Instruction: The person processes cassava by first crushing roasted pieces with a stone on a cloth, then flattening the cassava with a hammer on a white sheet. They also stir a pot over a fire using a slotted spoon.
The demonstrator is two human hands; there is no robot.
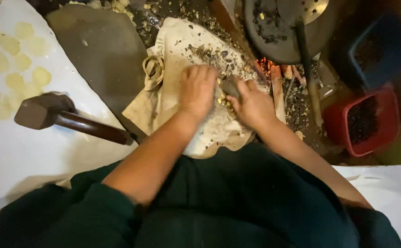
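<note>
Head view looks down on both hands working over a crumpled beige cloth sack (173, 50) strewn with dark husk scraps. Left hand (197, 89) lies palm-down, fingers curled loosely over small yellowish kernels (223, 100) — whether it pinches any I cannot tell. Right hand (252, 105) closes around a small dark stone-like lump (230, 87), just beside the left fingertips. These kernels look light, loose and prone to scatter; pinching from above would likely suit them, while the lump seems hard and best gripped round its middle. Beyond the right hand, glowing embers (267, 64) sit close — little room there. Left of the left hand lie a heavy dark hammer with wooden handle (58, 115) and a flat grey stone slab (99, 50), offering more space.
</note>
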